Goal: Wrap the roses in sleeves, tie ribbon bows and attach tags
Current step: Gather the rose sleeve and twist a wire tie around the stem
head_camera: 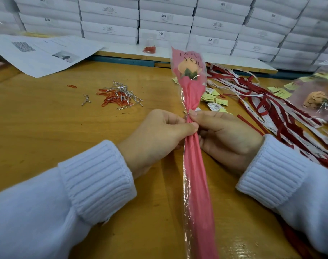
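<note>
A peach rose sits inside a pink and clear sleeve printed "LOVE YOU", standing almost upright over the wooden table. My left hand and my right hand pinch the sleeve together at its gathered neck, thumbs meeting there. A thin silver twist tie shows at the neck, just above my fingers. Red and white ribbons lie spread to the right. Yellow and white tags are scattered behind my right hand.
Silver twist ties and orange paper clips lie in a heap at centre left. Printed paper sheets rest at back left. White boxes are stacked along the back. Another wrapped rose lies at right.
</note>
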